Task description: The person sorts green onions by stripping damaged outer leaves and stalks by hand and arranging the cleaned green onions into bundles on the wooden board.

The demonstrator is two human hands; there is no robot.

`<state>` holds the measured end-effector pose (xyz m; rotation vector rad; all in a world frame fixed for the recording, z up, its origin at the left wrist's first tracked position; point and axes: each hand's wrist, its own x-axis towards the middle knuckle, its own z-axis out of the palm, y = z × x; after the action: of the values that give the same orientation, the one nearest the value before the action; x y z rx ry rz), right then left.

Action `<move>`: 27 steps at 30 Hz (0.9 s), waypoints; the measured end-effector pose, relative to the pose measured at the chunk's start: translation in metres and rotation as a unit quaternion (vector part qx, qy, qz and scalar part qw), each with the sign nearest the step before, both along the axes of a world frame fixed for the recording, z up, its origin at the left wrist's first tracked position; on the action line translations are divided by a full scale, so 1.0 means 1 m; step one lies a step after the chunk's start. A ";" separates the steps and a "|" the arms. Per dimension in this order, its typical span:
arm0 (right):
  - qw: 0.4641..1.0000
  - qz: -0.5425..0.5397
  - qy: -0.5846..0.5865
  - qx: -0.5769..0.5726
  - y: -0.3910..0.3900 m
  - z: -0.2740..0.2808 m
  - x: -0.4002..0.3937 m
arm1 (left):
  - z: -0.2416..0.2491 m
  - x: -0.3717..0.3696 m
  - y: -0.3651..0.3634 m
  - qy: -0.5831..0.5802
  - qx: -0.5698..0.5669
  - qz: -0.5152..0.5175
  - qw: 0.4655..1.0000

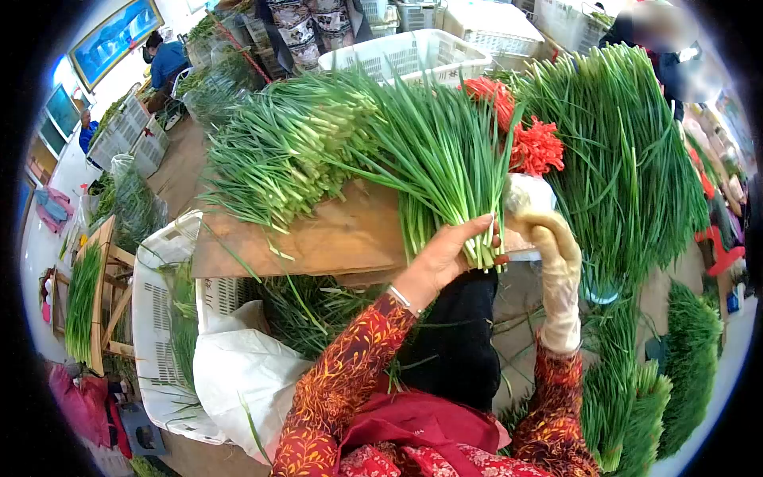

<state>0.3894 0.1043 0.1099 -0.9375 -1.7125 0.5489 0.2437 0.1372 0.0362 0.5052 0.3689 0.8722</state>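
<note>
My left hand (449, 256), bare with a bracelet at the wrist, is closed round the lower stems of a bunch of long green leafy stalks (445, 151). The leaves fan upward and away. My right hand (554, 250) wears a pale glove, its fingers bent beside a whitish object (528, 193) that I cannot make out clearly; whether it grips anything is hidden. Red ties (537, 148) lie just beyond it. A loose pile of stalks (286, 151) rests on the wooden board (310, 243), left of the held bunch.
A large stack of green stalks (612, 151) stands at the right. White crates (409, 54) are beyond the board, another crate (159, 334) at the lower left with a white sack (242, 374). Bundles (690, 358) lie on the floor. Other people (167, 63) are in the background.
</note>
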 end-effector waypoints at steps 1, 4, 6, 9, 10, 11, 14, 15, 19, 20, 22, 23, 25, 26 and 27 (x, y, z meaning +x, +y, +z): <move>0.995 0.040 -0.083 0.045 0.013 0.011 -0.015 | -0.001 -0.001 -0.003 -0.005 0.028 0.006 1.000; 0.900 0.194 -0.330 0.206 0.054 0.009 -0.064 | -0.012 0.006 -0.011 -0.036 0.018 0.048 0.998; 0.870 0.211 -0.397 0.203 0.062 0.004 -0.076 | -0.012 0.006 -0.010 -0.112 -0.045 0.056 0.991; 0.792 0.122 -0.558 0.215 0.090 0.008 -0.066 | 0.021 0.006 -0.013 0.074 0.016 0.073 0.994; 0.804 0.107 -0.542 0.220 0.097 0.007 -0.064 | 0.018 0.011 -0.011 0.074 -0.043 0.097 0.992; 0.825 0.103 -0.522 0.188 0.099 0.007 -0.059 | 0.017 0.013 -0.011 0.070 -0.042 0.097 0.992; 0.875 0.124 -0.452 0.123 0.107 -0.003 -0.053 | 0.001 0.024 -0.011 -0.009 -0.049 0.136 0.989; 0.903 0.175 -0.383 0.085 0.112 -0.008 -0.052 | 0.001 0.025 -0.012 -0.010 -0.054 0.137 0.989; 0.899 0.197 -0.378 0.102 0.121 -0.012 -0.052 | 0.008 0.023 -0.019 -0.040 -0.058 0.146 0.987; 0.898 0.197 -0.379 0.104 0.119 -0.009 -0.052 | 0.010 0.022 -0.019 -0.033 -0.066 0.129 0.989; 0.864 0.144 -0.473 0.094 0.111 0.006 -0.057 | 0.009 0.021 -0.015 -0.014 -0.050 0.096 0.994; 0.853 0.129 -0.475 0.171 0.111 0.008 -0.061 | 0.008 0.021 -0.016 -0.014 -0.048 0.098 0.994; 0.856 0.185 -0.442 0.193 0.100 0.025 -0.078 | 0.005 0.021 -0.018 -0.007 -0.049 0.100 0.994; 0.839 0.240 -0.447 0.196 0.096 0.030 -0.085 | 0.001 0.021 -0.014 0.009 -0.030 0.087 0.996; 0.833 0.285 -0.434 0.189 0.095 0.022 -0.092 | 0.000 0.024 -0.013 0.009 -0.028 0.087 0.996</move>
<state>0.2977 0.1997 0.1317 -0.3551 -2.8414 0.1058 0.2677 0.1241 0.0359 0.4348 0.4580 1.0237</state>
